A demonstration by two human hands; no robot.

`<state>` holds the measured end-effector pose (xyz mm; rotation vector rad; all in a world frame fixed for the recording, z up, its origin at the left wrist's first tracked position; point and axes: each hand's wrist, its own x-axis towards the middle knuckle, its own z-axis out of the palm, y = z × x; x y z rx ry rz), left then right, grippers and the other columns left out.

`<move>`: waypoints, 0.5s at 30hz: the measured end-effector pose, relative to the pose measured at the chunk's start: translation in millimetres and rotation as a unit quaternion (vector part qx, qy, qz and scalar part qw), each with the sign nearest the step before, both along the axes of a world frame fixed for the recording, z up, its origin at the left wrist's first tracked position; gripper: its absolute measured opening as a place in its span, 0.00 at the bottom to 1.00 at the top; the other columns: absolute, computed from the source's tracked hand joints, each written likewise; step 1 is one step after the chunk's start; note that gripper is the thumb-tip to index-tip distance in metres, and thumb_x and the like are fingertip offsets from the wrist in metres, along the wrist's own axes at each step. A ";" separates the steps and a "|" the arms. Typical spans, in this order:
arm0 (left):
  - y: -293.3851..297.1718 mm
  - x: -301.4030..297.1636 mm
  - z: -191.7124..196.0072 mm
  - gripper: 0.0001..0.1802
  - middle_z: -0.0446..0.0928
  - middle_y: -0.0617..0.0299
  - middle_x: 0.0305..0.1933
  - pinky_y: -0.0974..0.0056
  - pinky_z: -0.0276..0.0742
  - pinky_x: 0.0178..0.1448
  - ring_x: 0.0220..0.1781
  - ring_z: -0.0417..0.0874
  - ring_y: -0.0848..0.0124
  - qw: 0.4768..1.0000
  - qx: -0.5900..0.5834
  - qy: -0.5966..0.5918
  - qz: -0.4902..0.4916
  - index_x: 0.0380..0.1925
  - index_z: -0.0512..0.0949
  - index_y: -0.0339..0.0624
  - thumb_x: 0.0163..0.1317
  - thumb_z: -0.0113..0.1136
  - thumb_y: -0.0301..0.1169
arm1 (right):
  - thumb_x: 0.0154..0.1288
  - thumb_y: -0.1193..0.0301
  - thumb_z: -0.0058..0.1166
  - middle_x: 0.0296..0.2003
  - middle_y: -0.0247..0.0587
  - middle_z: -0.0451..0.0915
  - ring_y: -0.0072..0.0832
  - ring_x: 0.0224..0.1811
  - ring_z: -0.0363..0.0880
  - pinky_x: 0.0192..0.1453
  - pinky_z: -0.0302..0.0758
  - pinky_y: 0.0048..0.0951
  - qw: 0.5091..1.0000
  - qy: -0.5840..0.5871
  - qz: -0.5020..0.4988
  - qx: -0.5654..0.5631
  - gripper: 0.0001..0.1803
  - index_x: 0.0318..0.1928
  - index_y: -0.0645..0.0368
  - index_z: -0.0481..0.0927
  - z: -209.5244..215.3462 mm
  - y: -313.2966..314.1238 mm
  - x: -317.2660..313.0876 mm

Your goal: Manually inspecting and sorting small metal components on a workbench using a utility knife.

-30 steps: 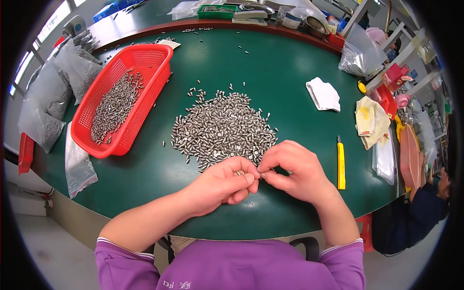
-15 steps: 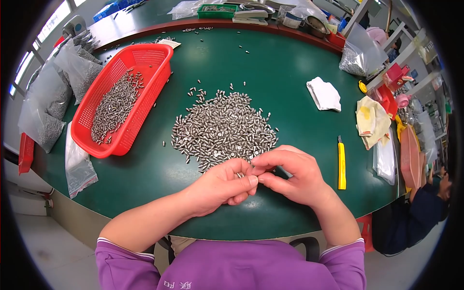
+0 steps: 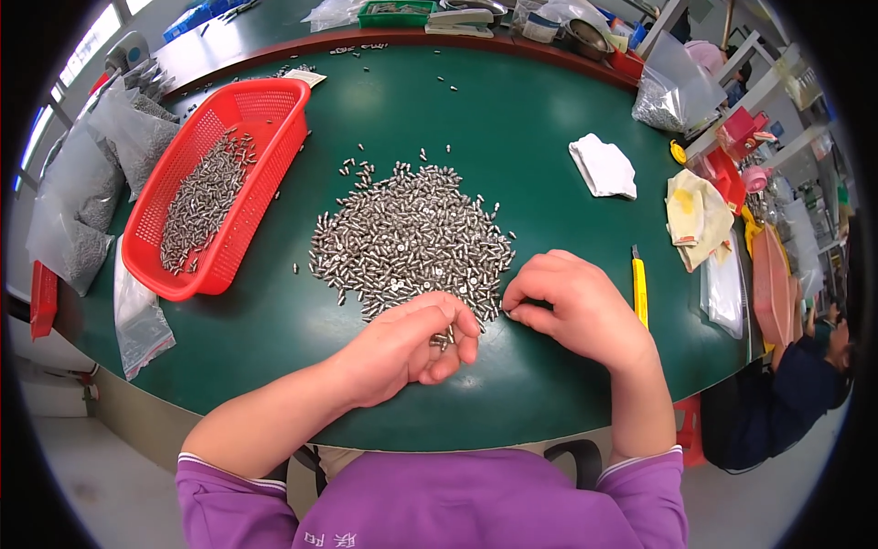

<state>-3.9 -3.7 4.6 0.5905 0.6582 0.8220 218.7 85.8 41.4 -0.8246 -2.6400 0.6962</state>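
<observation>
A heap of small silver bullet-shaped metal parts (image 3: 402, 238) is spread over the green tabletop in front of me. My left hand (image 3: 402, 343) is at the near edge of this heap, its fingers curled around a few of the same metal parts (image 3: 443, 339), which show between thumb and fingers. Just right of the heap, my right hand (image 3: 576, 306) is low over the table with thumb and forefinger pinched together. What sits between those fingertips is too small to make out. The two hands are apart.
A red perforated basket (image 3: 294, 123) with more metal parts stands at left, beside filled plastic bags (image 3: 78, 206). To the right lie a white folded cloth (image 3: 604, 167), a yellow utility knife (image 3: 639, 293) and a stained cloth (image 3: 698, 220). Another person (image 3: 777, 403) sits at far right.
My hands were together at the fingertips and are now apart. The right hand has moved right to the heap's edge; the left has turned, showing metal parts in its curled fingers.
</observation>
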 end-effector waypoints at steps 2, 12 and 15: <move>0.0 0.4 0.6 0.13 0.74 0.60 0.37 0.72 0.61 0.29 0.27 0.67 0.76 1.000 0.002 0.004 -0.001 0.43 0.72 0.42 0.73 0.41 0.37 | 0.51 0.75 0.62 0.29 0.35 0.78 0.36 0.36 0.76 0.42 0.74 0.34 1.000 -0.010 0.004 -0.001 0.06 0.32 0.55 0.80 -1.2 -0.3 0.0; -1.5 0.5 -0.3 0.14 0.74 0.61 0.36 0.73 0.61 0.29 0.27 0.67 0.77 1.000 0.013 0.020 0.002 0.43 0.73 0.43 0.74 0.42 0.40 | 0.50 0.75 0.63 0.31 0.33 0.75 0.34 0.36 0.74 0.41 0.74 0.34 0.995 -0.048 0.059 0.062 0.07 0.32 0.54 0.80 2.8 -1.3 -1.9; -1.4 1.2 -0.6 0.12 0.74 0.63 0.35 0.74 0.60 0.27 0.26 0.67 0.79 1.000 0.014 0.015 0.004 0.42 0.72 0.43 0.73 0.45 0.38 | 0.51 0.75 0.62 0.31 0.34 0.75 0.35 0.36 0.73 0.43 0.73 0.34 0.997 -0.038 0.050 0.040 0.08 0.33 0.54 0.80 -1.5 -3.0 -3.4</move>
